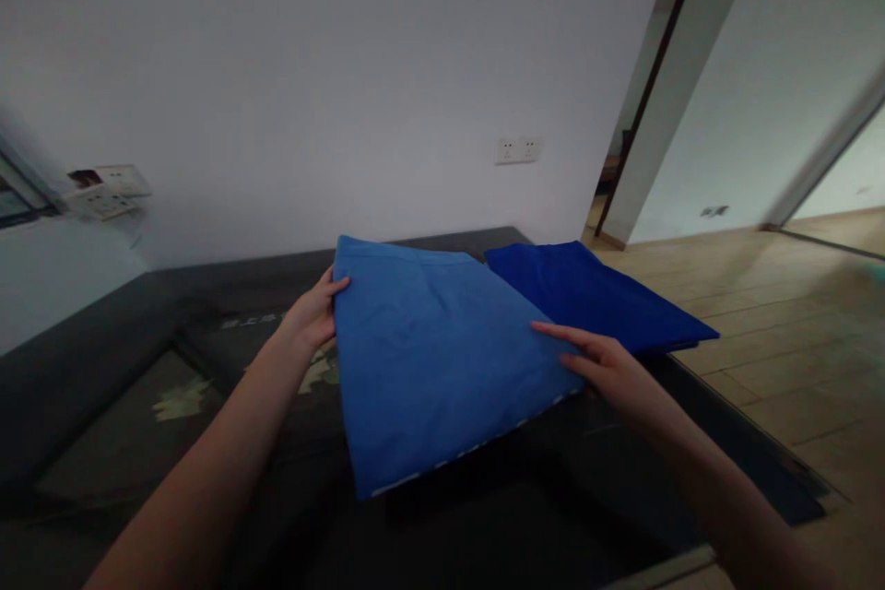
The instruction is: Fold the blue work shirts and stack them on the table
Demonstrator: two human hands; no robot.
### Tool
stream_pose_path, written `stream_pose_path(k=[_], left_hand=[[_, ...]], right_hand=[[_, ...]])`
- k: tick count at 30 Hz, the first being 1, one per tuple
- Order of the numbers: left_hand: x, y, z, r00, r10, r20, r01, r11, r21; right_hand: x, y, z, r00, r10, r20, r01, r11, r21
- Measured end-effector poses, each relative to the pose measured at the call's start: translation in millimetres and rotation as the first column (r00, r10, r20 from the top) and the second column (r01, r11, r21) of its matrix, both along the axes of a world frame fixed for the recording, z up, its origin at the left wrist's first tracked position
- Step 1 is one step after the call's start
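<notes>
The light-blue folded cloth sheet and deep-blue folded cloth sheet present matt, lightly creased textile surfaces; the black flat-topped furniture surface appears smooth and semi-glossy, the white rectangular double wall socket smooth plastic.

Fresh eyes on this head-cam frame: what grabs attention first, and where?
The light blue cloth near the centre, held at its left edge by the left hand, with the right hand touching its right side. Next, the deeper blue cloth beyond it to the right. Then the white socket plate on the pale wall above.
</notes>
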State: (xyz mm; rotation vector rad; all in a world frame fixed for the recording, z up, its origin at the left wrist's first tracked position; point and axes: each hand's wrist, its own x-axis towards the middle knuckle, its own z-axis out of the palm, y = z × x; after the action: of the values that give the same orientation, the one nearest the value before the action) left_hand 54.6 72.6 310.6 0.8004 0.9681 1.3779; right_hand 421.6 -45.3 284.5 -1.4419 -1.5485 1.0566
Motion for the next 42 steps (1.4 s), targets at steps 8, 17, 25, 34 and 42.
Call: stream_pose_path(k=[8, 17, 25, 34, 42], left_hand=[[150.3, 104.2, 73.9, 0.948, -0.259, 0.185, 0.222, 0.954, 0.201], [268.9, 157.6, 18.9, 0.906, -0.287, 0.312, 0.285, 0.957, 0.054], [274.7, 141.6, -114.8, 0.957, -0.264, 0.118, 0.285, 0.933, -0.221], [284.2, 166.0, -123.6, 0.945, -0.192, -0.266, 0.202, 0.979, 0.010], [284.8, 168.7, -124.8, 0.938, -0.158, -0.309, 0.175, 0.984, 0.029]], right_hand=[[115.9, 48.7, 78.3, 0.937, -0.315, -0.153, 0.327, 0.943, 0.062], [239.9, 77.3, 33.4, 0.858, -0.490, -0.152, 0.497, 0.868, 0.006], [250.8, 69.0, -67.4, 0.857, -0.511, -0.065, 0.509, 0.860, -0.045], [241.8, 70.8, -64.0, 0.812, -0.573, -0.111, 0.582, 0.810, 0.074], [250.3, 82.1, -73.3, 0.777, -0.622, 0.094, 0.590, 0.772, 0.238]])
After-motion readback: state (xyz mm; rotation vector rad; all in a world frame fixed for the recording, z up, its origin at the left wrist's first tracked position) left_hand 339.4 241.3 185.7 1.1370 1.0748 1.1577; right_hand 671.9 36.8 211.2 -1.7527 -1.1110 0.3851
